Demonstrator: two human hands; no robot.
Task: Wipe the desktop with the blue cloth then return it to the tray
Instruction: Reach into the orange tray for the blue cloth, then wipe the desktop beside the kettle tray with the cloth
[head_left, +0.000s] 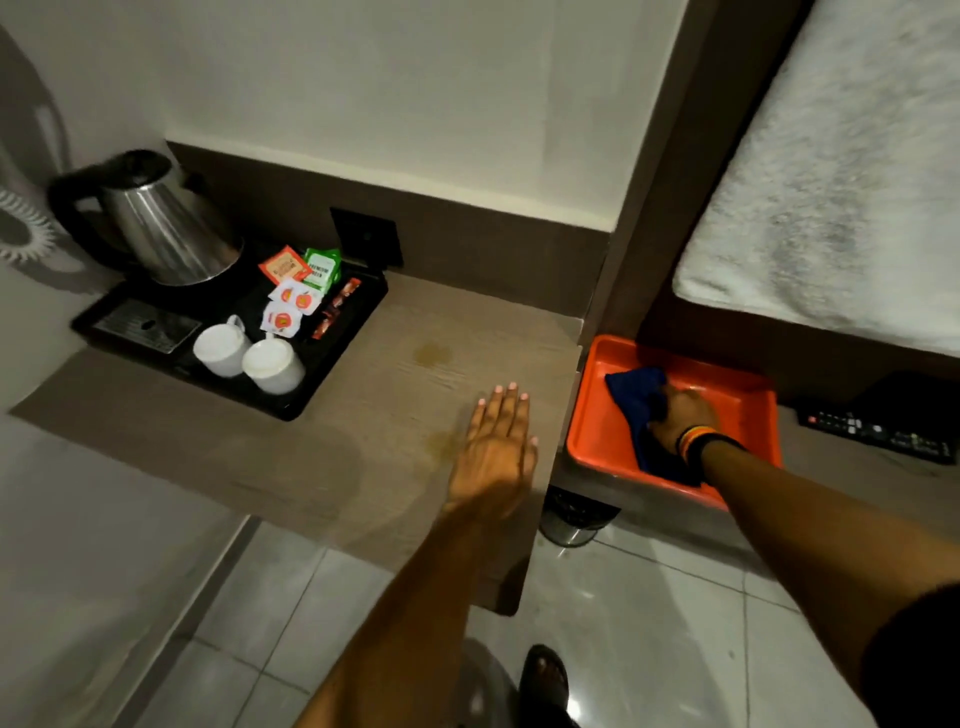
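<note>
Right grip (683, 415) bunched on blue cloth (635, 395) in orange tray (592, 415); left hand (496, 441) spread flat on stained desktop (405, 364).

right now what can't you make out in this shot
- Right hand fingers, head view: curled into the blue cloth, so the grip itself is hidden.
- Part of the orange tray floor: covered by cloth and hand.
- Sachets on the black tray: print too small and blurred to read.
- Remote control: buttons too small; its right end is cut off by the frame edge.
- Bin under the desktop: mostly hidden by the ledge above it.
</note>
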